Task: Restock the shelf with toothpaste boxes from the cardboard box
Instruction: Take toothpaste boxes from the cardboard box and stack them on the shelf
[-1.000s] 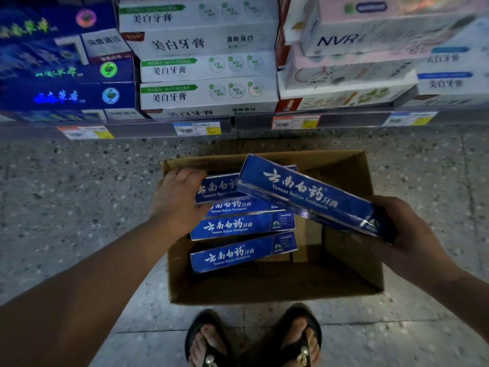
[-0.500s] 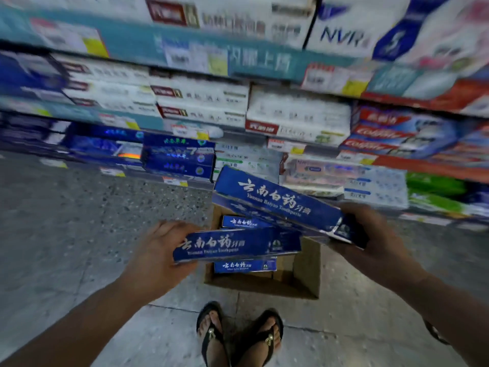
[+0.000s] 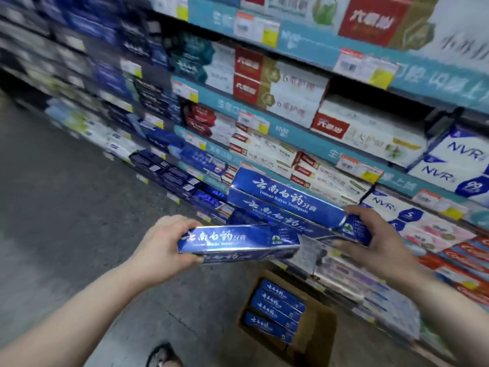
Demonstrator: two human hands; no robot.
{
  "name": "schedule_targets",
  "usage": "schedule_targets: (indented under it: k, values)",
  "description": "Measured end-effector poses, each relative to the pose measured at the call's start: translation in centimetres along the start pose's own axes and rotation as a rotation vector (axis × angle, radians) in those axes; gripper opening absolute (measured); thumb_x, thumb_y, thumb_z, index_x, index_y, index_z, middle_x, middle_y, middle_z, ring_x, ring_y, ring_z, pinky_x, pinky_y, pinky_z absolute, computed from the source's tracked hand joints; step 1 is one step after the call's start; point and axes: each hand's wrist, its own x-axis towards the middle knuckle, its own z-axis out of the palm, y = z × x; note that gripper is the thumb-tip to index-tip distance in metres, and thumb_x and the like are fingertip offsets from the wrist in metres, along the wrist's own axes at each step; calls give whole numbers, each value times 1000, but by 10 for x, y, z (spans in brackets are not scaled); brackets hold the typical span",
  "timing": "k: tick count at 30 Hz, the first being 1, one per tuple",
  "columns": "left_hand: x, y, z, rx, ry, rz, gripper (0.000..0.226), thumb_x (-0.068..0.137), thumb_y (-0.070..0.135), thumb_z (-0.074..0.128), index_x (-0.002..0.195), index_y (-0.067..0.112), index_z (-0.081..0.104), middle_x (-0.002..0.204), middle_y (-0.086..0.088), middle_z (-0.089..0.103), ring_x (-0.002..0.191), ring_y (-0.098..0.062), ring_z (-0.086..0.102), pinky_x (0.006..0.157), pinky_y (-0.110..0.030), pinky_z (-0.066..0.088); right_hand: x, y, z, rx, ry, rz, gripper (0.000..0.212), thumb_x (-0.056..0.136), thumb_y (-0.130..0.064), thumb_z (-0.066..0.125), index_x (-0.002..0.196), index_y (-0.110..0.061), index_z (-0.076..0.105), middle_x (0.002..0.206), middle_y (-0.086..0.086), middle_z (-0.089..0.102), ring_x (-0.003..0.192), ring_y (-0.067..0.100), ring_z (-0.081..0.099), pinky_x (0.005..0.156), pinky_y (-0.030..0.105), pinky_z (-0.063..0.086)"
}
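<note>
My left hand [image 3: 161,247] grips the left end of blue toothpaste boxes [image 3: 238,241] held level in front of me. My right hand [image 3: 370,237] holds the right end of a stack of the same blue toothpaste boxes [image 3: 285,200], tilted up to the left, close to the shelf. The open cardboard box [image 3: 315,329] stands on the floor below, with several blue toothpaste boxes [image 3: 275,311] lying in its left half. The shelf [image 3: 304,144] rises to the right, packed with toothpaste packs.
Shelf rows with teal price strips [image 3: 328,152] run from upper left to lower right. White NVR packs [image 3: 460,162] sit at the right, red packs [image 3: 465,258] lower right. Grey speckled floor [image 3: 66,194] spreads left. My sandalled foot [image 3: 164,356] shows at the bottom.
Both hands have risen from the cardboard box with their boxes. My view has swung up and left along the shelves, and the cardboard box now lies lower right.
</note>
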Motion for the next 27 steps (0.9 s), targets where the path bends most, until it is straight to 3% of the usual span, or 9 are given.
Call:
schedule_targets:
  k: [3,7,10,12,15,20,22,24,27]
  values:
    - [-14,-25,-47,-32,74,-20,63,49,58,58,101,23,63,92,-1,62,91,-25,55,85,-40,44,21,-60,13,-44,-15,-39,50,69,-23,76,101,-46,45,102,-8,59,84,4,61,73,19,49]
    - [-30,-83,-109,-67,125,-42,69,48,58,56,106,22,62,97,2,61,96,-21,52,89,-38,42,52,-143,59,-50,-22,-100,48,67,-27,76,105,-39,49,98,-17,56,86,5,58,68,6,43]
    - [-41,-140,-163,-65,129,-57,69,47,59,56,107,24,62,99,2,61,97,-20,53,90,-41,42,79,-205,109,-60,-22,-138,50,49,-74,64,93,-58,48,99,-20,57,88,7,58,74,8,44]
    - [-48,-177,-201,-43,142,-58,71,47,60,55,107,23,61,99,1,61,97,-20,52,90,-41,42,99,-241,144,-44,-31,-150,62,37,-87,55,93,-62,47,97,-18,61,87,4,58,75,17,46]
    - [-59,-223,-257,-2,157,-80,73,47,61,54,109,22,60,101,1,61,99,-20,52,92,-39,41,127,-302,189,45,-39,-182,49,44,-59,74,88,-50,54,84,-17,63,76,-5,59,67,6,43]
    - [-59,-282,-325,-21,206,-115,74,47,60,56,106,18,63,97,-2,62,96,-21,54,91,-40,42,179,-376,236,126,-89,-212,36,68,-27,76,93,-37,51,91,-10,60,74,-12,58,67,4,42]
    - [-51,-299,-342,-37,232,-125,75,46,61,55,107,18,62,97,-1,61,97,-21,53,91,-41,42,205,-392,246,124,-69,-228,42,66,-35,76,100,-36,52,101,-11,58,88,-3,58,81,15,44]
    - [-37,-314,-355,-52,251,-119,76,47,61,55,108,17,62,96,-2,61,96,-21,53,90,-40,42,228,-407,253,88,-61,-233,44,69,-32,75,107,-34,52,103,-14,58,92,11,58,83,28,46]
    - [-6,-337,-373,-52,275,-88,74,48,62,58,107,16,63,95,-1,61,93,-21,55,88,-42,44,268,-425,263,62,-46,-257,43,73,-22,72,111,-28,51,101,-11,59,90,11,60,76,21,48]
